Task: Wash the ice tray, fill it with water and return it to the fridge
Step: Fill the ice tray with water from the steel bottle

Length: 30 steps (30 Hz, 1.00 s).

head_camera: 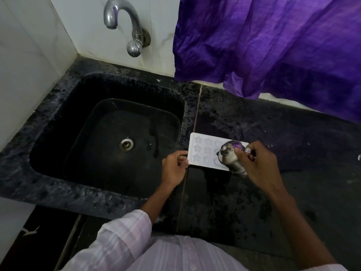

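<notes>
head view: the white ice tray, with star-shaped cells, lies flat on the black counter, just right of the sink. the left hand pinches its left edge. the right hand grips a steel vessel tilted over the tray's right part. a tap and a purple curtain are at the far side.

I stand at a dark speckled stone table with a black sink set into its left end, in a corner of white tiled walls, a curved chrome tap on the back wall, a creased purple curtain hanging at the right, light dim.
</notes>
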Each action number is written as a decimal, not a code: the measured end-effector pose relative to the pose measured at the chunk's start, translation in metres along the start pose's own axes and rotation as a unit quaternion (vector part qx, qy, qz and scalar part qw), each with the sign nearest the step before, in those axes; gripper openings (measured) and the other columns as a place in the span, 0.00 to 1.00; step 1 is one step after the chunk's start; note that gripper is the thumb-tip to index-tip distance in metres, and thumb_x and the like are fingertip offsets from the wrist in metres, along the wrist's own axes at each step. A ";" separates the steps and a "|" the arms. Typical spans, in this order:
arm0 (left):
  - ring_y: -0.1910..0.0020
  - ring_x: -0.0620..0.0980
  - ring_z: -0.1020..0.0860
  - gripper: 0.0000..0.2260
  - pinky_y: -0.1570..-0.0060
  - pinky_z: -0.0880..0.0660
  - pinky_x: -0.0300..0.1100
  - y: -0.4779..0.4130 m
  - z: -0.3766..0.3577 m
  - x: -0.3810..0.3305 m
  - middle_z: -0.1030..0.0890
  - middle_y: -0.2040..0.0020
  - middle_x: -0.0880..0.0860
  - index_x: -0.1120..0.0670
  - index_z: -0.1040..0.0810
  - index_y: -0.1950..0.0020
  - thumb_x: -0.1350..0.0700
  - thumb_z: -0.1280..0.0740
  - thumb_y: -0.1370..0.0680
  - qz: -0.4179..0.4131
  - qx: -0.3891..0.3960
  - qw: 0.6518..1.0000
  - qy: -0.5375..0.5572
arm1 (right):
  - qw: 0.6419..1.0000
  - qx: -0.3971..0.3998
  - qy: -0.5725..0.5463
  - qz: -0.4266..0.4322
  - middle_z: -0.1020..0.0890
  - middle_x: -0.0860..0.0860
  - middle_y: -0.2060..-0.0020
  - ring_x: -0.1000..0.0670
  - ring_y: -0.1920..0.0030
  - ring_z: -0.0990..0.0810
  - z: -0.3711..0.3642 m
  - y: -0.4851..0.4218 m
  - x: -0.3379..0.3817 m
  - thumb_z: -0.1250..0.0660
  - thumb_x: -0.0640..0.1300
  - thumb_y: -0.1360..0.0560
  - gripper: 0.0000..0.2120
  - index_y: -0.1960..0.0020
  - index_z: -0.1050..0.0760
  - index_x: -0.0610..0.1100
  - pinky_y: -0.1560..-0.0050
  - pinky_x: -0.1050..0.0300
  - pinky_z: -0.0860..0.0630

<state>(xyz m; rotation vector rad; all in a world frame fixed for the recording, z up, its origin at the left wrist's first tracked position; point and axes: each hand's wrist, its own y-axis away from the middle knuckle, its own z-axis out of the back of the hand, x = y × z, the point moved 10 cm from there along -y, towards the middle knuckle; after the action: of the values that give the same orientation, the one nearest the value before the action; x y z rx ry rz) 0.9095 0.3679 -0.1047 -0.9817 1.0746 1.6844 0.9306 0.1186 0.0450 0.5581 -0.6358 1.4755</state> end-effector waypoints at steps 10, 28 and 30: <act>0.57 0.46 0.15 0.12 0.51 0.17 0.45 -0.001 -0.001 0.003 0.14 0.56 0.53 0.58 0.17 0.40 0.65 0.30 0.23 -0.003 0.002 1.000 0.003 | 1.000 0.008 -0.005 0.001 0.27 0.46 0.70 0.53 0.70 0.33 0.002 0.011 0.000 0.29 0.47 0.25 0.15 0.62 0.31 0.41 0.69 0.66 0.33; 0.58 0.43 0.16 0.12 0.50 0.17 0.44 0.000 -0.001 0.002 0.14 0.56 0.51 0.57 0.18 0.40 0.65 0.30 0.22 0.001 0.005 1.000 0.005 | 0.999 -0.025 0.035 -0.009 0.24 0.46 0.70 0.48 0.70 0.27 0.022 0.021 -0.020 0.29 0.49 0.25 0.15 0.62 0.31 0.44 0.69 0.57 0.30; 0.58 0.44 0.15 0.11 0.51 0.17 0.44 0.000 -0.001 0.002 0.14 0.56 0.51 0.57 0.18 0.41 0.65 0.30 0.22 0.003 0.007 1.000 0.008 | 0.999 -0.026 0.030 -0.011 0.25 0.46 0.70 0.51 0.71 0.30 0.023 0.020 -0.020 0.29 0.48 0.25 0.15 0.62 0.31 0.44 0.69 0.58 0.32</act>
<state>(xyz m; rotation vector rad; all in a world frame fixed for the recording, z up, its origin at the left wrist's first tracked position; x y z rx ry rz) 0.9090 0.3676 -0.1070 -0.9849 1.0988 1.6758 0.9098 0.0885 0.0465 0.4771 -0.6180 1.4464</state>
